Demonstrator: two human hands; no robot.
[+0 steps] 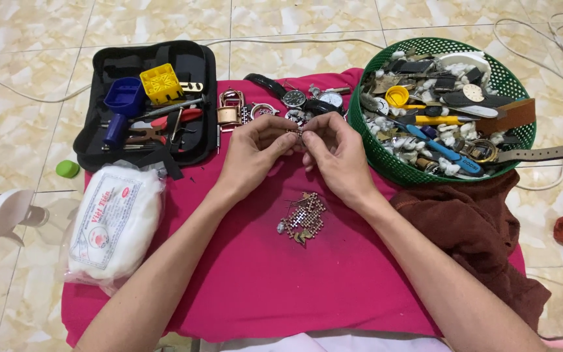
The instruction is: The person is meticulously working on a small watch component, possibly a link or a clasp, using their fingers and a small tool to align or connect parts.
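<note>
Left hand (253, 151) and right hand (337, 155) brought together at centre frame, above the magenta cloth (255, 274) spread on the tiled floor (27, 150). Fingertips of both hands pinched closed on one small metal part (298, 132), gold-toned, held between them; exact kind too small to tell. Remaining fingers curled in. Below the hands, at mid-frame: small heap of metal watch-band links (303, 218) lying on the cloth, apart from both hands. Just above the hands: wristwatches (294, 98) and loose watch cases, with a brass-coloured padlock-shaped piece (229, 113) to their left. Upper left of frame: open black tool case (193, 78) holding a yellow block (161, 83), a blue holder (122, 98) and red-handled pliers (176, 118). Left edge, lower: clear bag of white cotton wool (113, 225), partly on the cloth. Green cap (67, 169) on the floor beside the case. Upper right: round green plastic basket (386, 163) filled with watch parts, straps, cotton scraps and a blue-handled tool (439, 148). Below the basket, right of frame: crumpled brown towel (477, 228) overlapping the cloth edge.
</note>
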